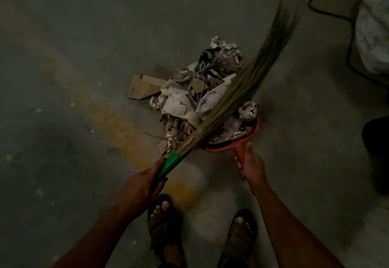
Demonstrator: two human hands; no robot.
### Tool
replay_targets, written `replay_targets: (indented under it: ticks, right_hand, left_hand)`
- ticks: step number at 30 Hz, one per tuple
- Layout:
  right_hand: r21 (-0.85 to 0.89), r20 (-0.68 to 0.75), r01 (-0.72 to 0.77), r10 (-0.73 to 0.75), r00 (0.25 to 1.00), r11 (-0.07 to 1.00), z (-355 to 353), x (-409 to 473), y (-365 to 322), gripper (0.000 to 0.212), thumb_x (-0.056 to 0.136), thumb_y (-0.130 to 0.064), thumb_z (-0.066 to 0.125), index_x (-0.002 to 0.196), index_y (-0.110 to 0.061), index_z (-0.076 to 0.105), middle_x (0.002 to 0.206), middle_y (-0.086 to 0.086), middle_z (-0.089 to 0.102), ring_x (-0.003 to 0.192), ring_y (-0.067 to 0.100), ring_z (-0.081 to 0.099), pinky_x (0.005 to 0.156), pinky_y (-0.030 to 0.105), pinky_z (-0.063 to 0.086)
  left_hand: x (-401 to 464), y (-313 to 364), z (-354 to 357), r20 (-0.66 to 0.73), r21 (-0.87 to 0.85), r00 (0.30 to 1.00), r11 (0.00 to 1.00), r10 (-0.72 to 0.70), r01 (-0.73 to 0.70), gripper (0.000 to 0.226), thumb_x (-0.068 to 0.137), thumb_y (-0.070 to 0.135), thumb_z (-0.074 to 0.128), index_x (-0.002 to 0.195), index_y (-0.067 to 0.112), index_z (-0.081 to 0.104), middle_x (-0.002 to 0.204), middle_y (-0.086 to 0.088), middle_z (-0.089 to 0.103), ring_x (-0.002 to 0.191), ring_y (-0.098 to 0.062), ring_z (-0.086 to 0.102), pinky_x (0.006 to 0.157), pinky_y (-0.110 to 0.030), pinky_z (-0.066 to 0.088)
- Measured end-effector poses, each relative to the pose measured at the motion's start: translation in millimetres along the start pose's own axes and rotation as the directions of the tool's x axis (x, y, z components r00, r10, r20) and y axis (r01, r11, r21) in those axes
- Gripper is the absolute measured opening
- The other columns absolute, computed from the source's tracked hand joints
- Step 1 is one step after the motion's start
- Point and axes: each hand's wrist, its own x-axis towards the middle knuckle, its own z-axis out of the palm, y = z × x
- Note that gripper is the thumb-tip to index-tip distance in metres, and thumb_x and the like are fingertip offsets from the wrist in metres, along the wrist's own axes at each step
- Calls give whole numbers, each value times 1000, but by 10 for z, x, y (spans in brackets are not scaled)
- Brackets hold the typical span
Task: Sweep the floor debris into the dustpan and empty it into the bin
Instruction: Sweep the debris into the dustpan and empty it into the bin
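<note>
A heap of debris point(185, 99), made of crumpled paper, torn cardboard and dark straps, lies on the grey concrete floor. Part of it sits in a red dustpan point(227, 144) at the heap's near right side. My right hand point(251, 165) grips the dustpan's red handle. My left hand point(145, 181) grips the green handle of a grass broom point(248, 82). The broom's bristles slant up to the right across the heap, and their tips are blurred.
A black cable point(328, 13) snakes over the floor at the upper right beside a white patterned bag point(374, 23). A dark object point(376, 141) stands at the right edge. A yellow painted stripe point(117, 124) crosses the floor. My sandalled feet point(164, 221) are at the bottom.
</note>
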Motion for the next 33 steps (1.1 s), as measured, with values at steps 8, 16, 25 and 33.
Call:
replay_targets:
  ticks: [8, 16, 25, 33]
  right_hand:
    - [-87, 2, 42, -41, 999, 995, -44, 43, -53, 81, 100, -73, 33, 68, -8, 72, 53, 5, 62, 48, 17, 59, 52, 27, 44]
    - [-101, -10, 47, -48, 999, 994, -77, 12, 32, 76, 102, -68, 35, 69, -11, 72, 54, 2, 65, 48, 10, 60, 55, 27, 44]
    - [-93, -35, 38, -42, 999, 995, -78, -57, 155, 75, 101, -71, 36, 64, -15, 70, 56, 6, 65, 53, 21, 61, 56, 31, 46]
    - [-140, -31, 76, -81, 996, 987, -134, -49, 111, 70, 102, -67, 37, 72, -14, 72, 65, 8, 70, 61, 21, 66, 61, 31, 49]
  left_hand:
    - [76, 108, -92, -27, -90, 999, 996, -22, 20, 64, 101, 50, 53, 157, 30, 27, 100, -2, 72, 69, -13, 60, 63, -27, 47]
    - [126, 80, -119, -80, -123, 987, 984, -136, 126, 63, 101, 44, 58, 155, 29, 30, 80, 7, 61, 60, -2, 54, 54, -23, 42]
    - [-84, 51, 25, 54, -144, 993, 983, -110, 116, 64, 101, 51, 55, 156, 31, 30, 90, 1, 71, 69, -10, 65, 62, -28, 53]
    - [-245, 71, 4, -30, -194, 988, 971, -148, 140, 57, 99, 48, 60, 149, 37, 36, 73, 12, 63, 59, 2, 61, 50, -14, 43]
